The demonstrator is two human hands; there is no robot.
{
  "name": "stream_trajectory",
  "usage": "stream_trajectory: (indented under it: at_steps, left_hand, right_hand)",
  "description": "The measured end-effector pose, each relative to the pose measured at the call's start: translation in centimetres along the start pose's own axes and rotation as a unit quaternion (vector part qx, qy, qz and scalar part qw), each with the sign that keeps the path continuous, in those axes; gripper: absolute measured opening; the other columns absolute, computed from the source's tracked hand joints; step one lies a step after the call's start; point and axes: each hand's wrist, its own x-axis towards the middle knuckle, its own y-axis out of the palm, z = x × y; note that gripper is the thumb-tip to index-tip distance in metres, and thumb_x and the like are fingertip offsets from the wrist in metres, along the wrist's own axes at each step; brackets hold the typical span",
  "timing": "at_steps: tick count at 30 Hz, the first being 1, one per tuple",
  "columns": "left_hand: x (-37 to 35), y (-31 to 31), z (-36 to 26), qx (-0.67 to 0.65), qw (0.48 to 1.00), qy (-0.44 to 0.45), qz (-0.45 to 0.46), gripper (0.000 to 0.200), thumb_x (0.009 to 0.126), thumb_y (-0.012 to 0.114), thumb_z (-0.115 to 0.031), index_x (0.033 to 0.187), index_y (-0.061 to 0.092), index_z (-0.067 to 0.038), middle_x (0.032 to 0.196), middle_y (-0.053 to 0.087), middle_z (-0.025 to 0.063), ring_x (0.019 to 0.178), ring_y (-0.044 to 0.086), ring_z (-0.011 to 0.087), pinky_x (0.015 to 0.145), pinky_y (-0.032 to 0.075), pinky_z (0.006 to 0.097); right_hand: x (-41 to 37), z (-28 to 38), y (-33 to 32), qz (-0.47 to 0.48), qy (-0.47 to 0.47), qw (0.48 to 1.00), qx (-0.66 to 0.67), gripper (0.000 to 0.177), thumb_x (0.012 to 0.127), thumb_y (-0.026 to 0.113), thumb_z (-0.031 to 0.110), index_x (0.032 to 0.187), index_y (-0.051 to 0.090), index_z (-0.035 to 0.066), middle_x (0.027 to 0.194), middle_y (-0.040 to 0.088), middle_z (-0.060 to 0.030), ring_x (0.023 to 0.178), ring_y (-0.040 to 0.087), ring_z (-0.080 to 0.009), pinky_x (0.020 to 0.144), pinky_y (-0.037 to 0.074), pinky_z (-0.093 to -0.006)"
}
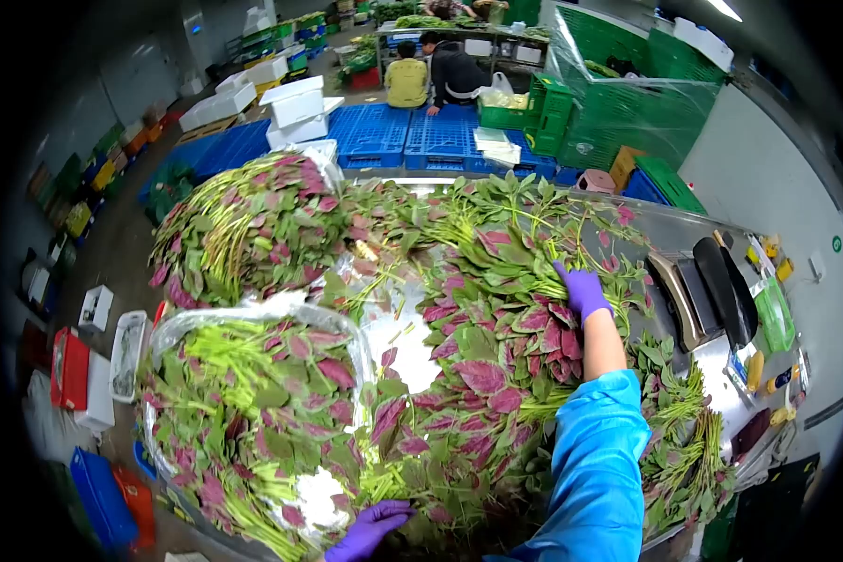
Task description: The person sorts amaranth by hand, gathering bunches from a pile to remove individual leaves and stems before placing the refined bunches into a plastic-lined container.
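Note:
Purple gloves cover both of my hands. My right hand [584,291] reaches forward over the middle pile of red-and-green leafy vegetables [482,375], its fingers on the green stems of a bunch. At the bottom of the view, my left hand [373,530] is beside the near edge of the pile; its fingers point right, close to some stems, and I cannot make out anything in them. To the left, a clear plastic-lined container [361,348] is full of the same greens. Behind it lies another large heap of greens [244,225].
More bunches [679,440] lie right of my sleeve. A black bag [726,290] and a scale-like device [676,300] are on the table's right. Beyond stand blue pallets [370,131], white foam boxes [295,103], green crates [548,112] and two crouching people [450,70].

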Motion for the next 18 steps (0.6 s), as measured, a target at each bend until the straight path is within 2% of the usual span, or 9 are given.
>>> stream_trajectory:
  at_steps: [1,4,5,8,11,14,16,17,18]
  left_hand:
    - [-0.3,-0.1,-0.1,-0.018,0.999,-0.007,0.027,0.03,0.086,0.052,-0.004,0.116,0.05,0.002,0.112,0.058,0.0104,0.107,0.052,0.0164,0.094,0.038,0.0254]
    - [-2.3,-1.2,0.5,0.046,0.998,0.045,0.02,0.03,0.085,0.056,-0.012,0.113,0.053,0.0,0.109,0.059,0.0076,0.103,0.052,0.015,0.092,0.038,0.0278]
    - [-3.6,-1.4,0.7,0.018,0.998,0.056,-0.021,0.029,0.086,0.056,-0.014,0.111,0.054,0.0,0.108,0.059,0.007,0.104,0.051,0.0147,0.093,0.038,0.0282]
    - [-5.8,-5.4,5.4,0.024,0.971,0.156,-0.179,0.031,0.081,0.063,-0.016,0.108,0.056,-0.002,0.103,0.059,0.0061,0.095,0.055,0.0144,0.085,0.043,0.0285]
    - [-10.1,-8.5,7.0,0.072,0.878,0.251,-0.4,0.035,0.075,0.065,-0.013,0.107,0.055,-0.003,0.1,0.059,0.0082,0.092,0.055,0.0176,0.083,0.043,0.0305]
    - [-13.1,-12.5,10.3,0.2,0.738,0.292,-0.575,0.047,0.069,0.065,-0.01,0.113,0.049,-0.005,0.107,0.051,0.0134,0.101,0.049,0.0282,0.085,0.04,0.0355]
    - [-13.6,-15.2,12.1,0.175,0.712,0.283,-0.618,0.055,0.069,0.063,-0.006,0.12,0.043,-0.003,0.112,0.048,0.0138,0.103,0.047,0.0253,0.089,0.039,0.0334]
    - [-13.0,-16.6,13.5,0.141,0.706,0.276,-0.637,0.056,0.069,0.062,-0.004,0.121,0.041,-0.002,0.112,0.049,0.0124,0.101,0.049,0.0221,0.089,0.039,0.0313]
    - [-12.7,-17.5,14.0,-0.011,0.777,0.25,-0.577,0.058,0.069,0.061,0.0,0.123,0.039,-0.001,0.11,0.049,0.0117,0.101,0.049,0.0214,0.091,0.038,0.0313]
  right_hand:
    - [-0.6,0.5,-1.1,-0.035,-0.014,0.999,-0.018,0.073,0.07,0.059,0.005,0.135,0.029,0.022,0.101,0.059,-0.0181,0.093,0.058,-0.0321,0.087,0.042,-0.0444]
    - [-0.3,0.2,-4.6,-0.006,-0.018,1.0,0.011,0.063,0.062,0.061,-0.001,0.122,0.047,0.012,0.113,0.055,-0.0148,0.102,0.054,-0.0303,0.091,0.042,-0.0383]
    - [-2.1,1.3,-6.9,-0.116,-0.092,0.987,0.06,0.057,0.062,0.059,-0.003,0.118,0.051,0.009,0.113,0.055,-0.0144,0.102,0.054,-0.0298,0.089,0.043,-0.0377]
    - [-5.6,9.3,-12.0,-0.149,-0.194,0.946,0.214,0.063,0.065,0.063,0.004,0.125,0.045,0.011,0.106,0.056,-0.0148,0.097,0.055,-0.0307,0.085,0.043,-0.0397]
    - [-12.2,20.6,-14.5,-0.066,-0.321,0.878,0.35,0.056,0.07,0.064,0.008,0.124,0.047,0.009,0.109,0.058,-0.0143,0.098,0.057,-0.0269,0.084,0.044,-0.0356]
    - [-20.8,32.5,-15.4,0.128,-0.354,0.826,0.419,0.054,0.073,0.066,0.015,0.124,0.048,0.009,0.111,0.058,-0.0139,0.101,0.056,-0.0228,0.087,0.044,-0.0341]
    - [-25.1,39.9,-13.5,0.249,-0.422,0.723,0.488,0.054,0.075,0.066,0.019,0.125,0.047,0.01,0.111,0.058,-0.0134,0.102,0.056,-0.0222,0.089,0.043,-0.0335]
    - [-27.3,43.5,-11.9,0.301,-0.406,0.711,0.489,0.055,0.076,0.065,0.018,0.127,0.045,0.01,0.113,0.057,-0.0128,0.103,0.055,-0.0215,0.09,0.042,-0.0332]
    - [-29.2,46.8,-10.0,0.353,-0.402,0.658,0.53,0.057,0.078,0.063,0.013,0.13,0.04,0.01,0.112,0.057,-0.0094,0.104,0.053,-0.0176,0.094,0.039,-0.0302]
